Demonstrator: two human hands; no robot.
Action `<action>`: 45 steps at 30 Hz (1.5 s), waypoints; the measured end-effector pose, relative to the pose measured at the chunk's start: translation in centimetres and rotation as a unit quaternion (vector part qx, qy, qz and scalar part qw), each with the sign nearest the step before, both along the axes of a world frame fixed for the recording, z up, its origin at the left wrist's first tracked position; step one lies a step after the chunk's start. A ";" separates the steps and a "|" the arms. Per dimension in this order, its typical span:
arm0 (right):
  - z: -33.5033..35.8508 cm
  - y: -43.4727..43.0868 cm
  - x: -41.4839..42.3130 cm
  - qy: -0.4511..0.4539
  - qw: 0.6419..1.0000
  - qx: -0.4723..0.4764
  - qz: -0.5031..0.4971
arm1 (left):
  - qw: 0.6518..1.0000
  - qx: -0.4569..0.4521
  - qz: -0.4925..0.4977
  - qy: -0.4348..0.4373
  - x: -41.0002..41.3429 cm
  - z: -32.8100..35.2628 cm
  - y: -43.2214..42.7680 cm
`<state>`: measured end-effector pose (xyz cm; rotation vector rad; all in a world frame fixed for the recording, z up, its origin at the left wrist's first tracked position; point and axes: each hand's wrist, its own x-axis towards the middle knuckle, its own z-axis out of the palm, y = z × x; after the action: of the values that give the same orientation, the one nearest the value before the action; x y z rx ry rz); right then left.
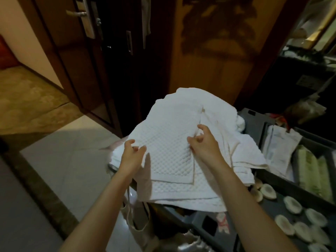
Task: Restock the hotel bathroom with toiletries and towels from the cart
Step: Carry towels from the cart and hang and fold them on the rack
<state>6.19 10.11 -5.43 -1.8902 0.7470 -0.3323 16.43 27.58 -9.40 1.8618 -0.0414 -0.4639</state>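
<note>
Head view, hands over white towels

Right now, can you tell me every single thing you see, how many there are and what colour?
towels: a pile, white, heaped on top of the cart
cart: one, dark grey, under the towels
round packets: about ten, whitish, on the cart's tray, lower right
rolled bundles: a few, pale green, in a bin at the right
cloth bag: one, beige, hanging at the cart's near-left corner
door: one, dark brown, upper left
floor: pale tiles, left
left hand: fingers curled at the top towel's left edge, grip unclear
right hand: fingers curled on the top towel's middle, grip unclear
</note>
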 end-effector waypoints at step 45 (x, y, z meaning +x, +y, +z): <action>6.9 -3.9 -0.8 -0.078 0.991 -0.105 0.013 | 0.917 -0.340 -0.066 0.196 4.8 14.5 -6.8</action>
<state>5.40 6.23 1.46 -2.0414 0.6007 -0.5541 21.23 20.81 5.12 1.0649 -0.0503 -0.7968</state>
